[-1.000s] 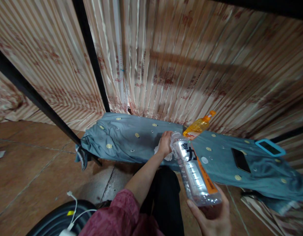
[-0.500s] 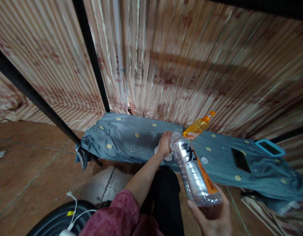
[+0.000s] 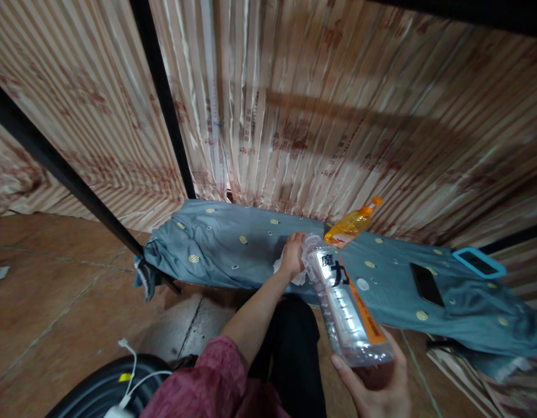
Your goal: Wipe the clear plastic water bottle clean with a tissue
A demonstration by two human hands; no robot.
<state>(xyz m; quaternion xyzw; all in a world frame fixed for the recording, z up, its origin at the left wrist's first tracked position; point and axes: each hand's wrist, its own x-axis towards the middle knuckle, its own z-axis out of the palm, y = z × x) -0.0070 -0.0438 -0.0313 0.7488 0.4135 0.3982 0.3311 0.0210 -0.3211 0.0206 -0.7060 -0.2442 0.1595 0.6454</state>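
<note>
My right hand [image 3: 377, 383] grips a clear plastic bottle [image 3: 338, 302] by its base, thumb on one side and fingers on the other. The bottle has a silver and orange label and tilts away from me, its uncapped neck toward the bench. By that neck, my left hand [image 3: 293, 255] is closed over a white tissue [image 3: 299, 277] that sticks out on both sides of it. The bottle's neck partly hides its fingers. Behind the bottle, an orange pump bottle [image 3: 349, 226] lies tilted on the cloth. A small white round disc [image 3: 362, 284] lies right of the clear bottle.
A grey-blue patterned cloth [image 3: 224, 244] covers the long low bench. On its right part lie a black phone [image 3: 426, 284] and a blue-framed device [image 3: 479, 262]. Striped curtains [image 3: 294, 116] and dark poles [image 3: 164, 98] stand behind. A black round stool [image 3: 94, 395] with white cables is lower left.
</note>
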